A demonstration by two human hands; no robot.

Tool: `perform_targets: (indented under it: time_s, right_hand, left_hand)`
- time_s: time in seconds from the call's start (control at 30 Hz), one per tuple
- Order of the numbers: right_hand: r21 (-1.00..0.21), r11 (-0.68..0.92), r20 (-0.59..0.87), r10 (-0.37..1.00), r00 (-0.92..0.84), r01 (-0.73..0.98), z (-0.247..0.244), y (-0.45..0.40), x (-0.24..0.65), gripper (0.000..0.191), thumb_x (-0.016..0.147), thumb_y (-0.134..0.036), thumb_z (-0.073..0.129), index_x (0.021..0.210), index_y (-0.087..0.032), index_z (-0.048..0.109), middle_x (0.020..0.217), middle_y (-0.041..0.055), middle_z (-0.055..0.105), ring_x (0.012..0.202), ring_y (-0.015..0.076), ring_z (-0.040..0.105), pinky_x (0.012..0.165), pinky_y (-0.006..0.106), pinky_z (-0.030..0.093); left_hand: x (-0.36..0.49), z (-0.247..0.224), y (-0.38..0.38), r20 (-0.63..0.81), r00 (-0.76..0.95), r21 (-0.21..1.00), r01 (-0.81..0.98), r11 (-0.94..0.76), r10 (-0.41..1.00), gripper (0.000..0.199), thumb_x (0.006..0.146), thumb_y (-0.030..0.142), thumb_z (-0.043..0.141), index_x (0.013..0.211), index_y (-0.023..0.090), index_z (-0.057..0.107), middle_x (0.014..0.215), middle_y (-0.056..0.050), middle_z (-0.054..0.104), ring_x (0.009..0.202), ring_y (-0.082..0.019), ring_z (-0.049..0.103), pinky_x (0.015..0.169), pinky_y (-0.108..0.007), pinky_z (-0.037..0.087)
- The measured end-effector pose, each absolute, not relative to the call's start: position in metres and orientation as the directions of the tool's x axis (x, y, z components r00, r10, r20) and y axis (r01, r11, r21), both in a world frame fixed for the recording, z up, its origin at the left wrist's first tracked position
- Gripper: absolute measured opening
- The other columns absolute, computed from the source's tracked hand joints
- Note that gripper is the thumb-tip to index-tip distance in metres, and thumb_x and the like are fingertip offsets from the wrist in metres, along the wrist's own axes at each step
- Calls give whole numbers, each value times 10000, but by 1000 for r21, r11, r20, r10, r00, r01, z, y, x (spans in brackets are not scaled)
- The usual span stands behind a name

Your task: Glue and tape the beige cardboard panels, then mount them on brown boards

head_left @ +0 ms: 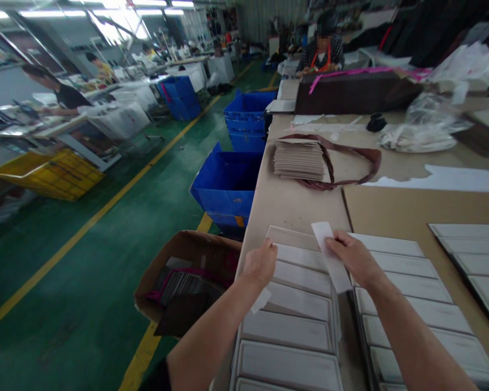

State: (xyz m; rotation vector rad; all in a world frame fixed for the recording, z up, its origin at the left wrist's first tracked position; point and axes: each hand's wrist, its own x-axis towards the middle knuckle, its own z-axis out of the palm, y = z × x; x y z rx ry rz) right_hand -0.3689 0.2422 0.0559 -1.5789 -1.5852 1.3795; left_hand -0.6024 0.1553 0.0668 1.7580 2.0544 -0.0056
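Observation:
My right hand (pixel 352 255) pinches a white paper strip (pixel 330 260), which slants over the right edge of a column of pale rectangular pieces (pixel 291 323). At the far left end of that column my left hand (pixel 263 260) is closed, its fingertips at the corner of the top piece (pixel 291 237). A small white scrap (pixel 261 300) shows beneath my left wrist; whether the hand holds it cannot be made out. Under my right forearm lies a second column of pale pieces (pixel 415 288).
Further up the table (pixel 305 209) sits a stack of beige cards (pixel 298 159) beside a brown strap (pixel 364 176). A carton (pixel 179 255) and blue bins (pixel 232 179) stand left of the table. A person (pixel 321 54) sits at the far end.

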Motion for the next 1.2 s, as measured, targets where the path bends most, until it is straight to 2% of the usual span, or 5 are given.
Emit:
perform_targets:
  time_s: [0.1, 0.27, 0.53, 1.0, 1.2]
  right_hand:
    - [-894, -166, -274, 938, -215, 416, 48, 255, -391, 319, 747, -496, 567, 795, -194, 659, 598, -23, 595, 531, 131, 480, 494, 249, 318]
    - [-805, -63, -301, 900, -315, 590, 40, 273, -424, 289, 731, -462, 576, 756, -188, 667, 575, -26, 601, 501, 114, 449, 492, 250, 286]
    - [-741, 150, -292, 806, -515, 655, 23, 296, -464, 297, 721, -438, 565, 623, -172, 654, 500, -46, 491, 506, 105, 418, 509, 256, 264]
    - [-628, 181, -412, 747, -522, 756, 21, 317, -485, 188, 646, -294, 635, 498, -179, 634, 406, -54, 436, 439, 97, 380, 486, 263, 246]
    - [-598, 206, -415, 747, -519, 775, 20, 319, -488, 172, 656, -291, 644, 522, -184, 640, 420, -55, 454, 438, 94, 382, 490, 262, 257]
  left_hand:
    - [-601, 48, 172, -295, -74, 263, 952, 156, 953, 270, 899, 176, 370, 1031, 214, 602, 1223, -86, 564, 869, -211, 651, 745, -328, 464]
    - [-602, 26, 176, -249, -83, 242, 959, 145, 965, 315, 956, 219, 280, 1139, 220, 537, 1293, -93, 506, 910, -193, 645, 769, -338, 484]
    - [-608, 18, 171, -170, -80, 266, 956, 124, 982, 330, 974, 262, 265, 1115, 229, 563, 1220, -62, 558, 965, -181, 618, 794, -306, 487]
    - [-610, 14, 170, -129, -95, 284, 950, 129, 987, 268, 939, 213, 337, 1025, 198, 590, 1131, -76, 590, 906, -193, 632, 754, -306, 488]
    - [-611, 13, 169, -120, -84, 288, 950, 116, 989, 265, 920, 220, 377, 1084, 220, 585, 1411, -43, 472, 995, -193, 621, 845, -327, 506]
